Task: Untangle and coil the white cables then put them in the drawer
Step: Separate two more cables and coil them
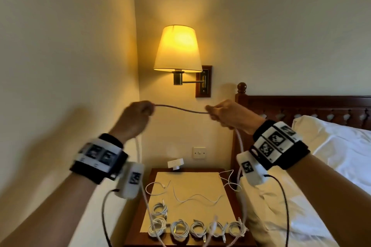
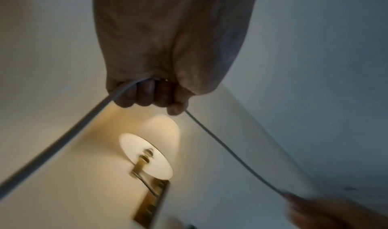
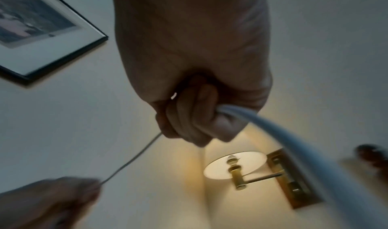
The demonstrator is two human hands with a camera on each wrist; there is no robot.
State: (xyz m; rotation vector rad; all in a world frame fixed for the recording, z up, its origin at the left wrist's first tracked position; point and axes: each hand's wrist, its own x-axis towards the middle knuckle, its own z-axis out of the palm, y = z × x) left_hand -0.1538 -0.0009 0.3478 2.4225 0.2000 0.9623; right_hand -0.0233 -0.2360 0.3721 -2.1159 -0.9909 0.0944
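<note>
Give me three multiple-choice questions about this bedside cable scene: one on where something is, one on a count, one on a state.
1. Where do the coiled cables lie? A on the pillow; B on the nightstand; C on the floor.
2. How many coils are there? A three; B six; C ten.
3. The wall lamp is: A lit; B off; C covered.
Answers: B, they sit by the nightstand's near edge; B, a row of five plus one behind it; A, its shade glows yellow.
</note>
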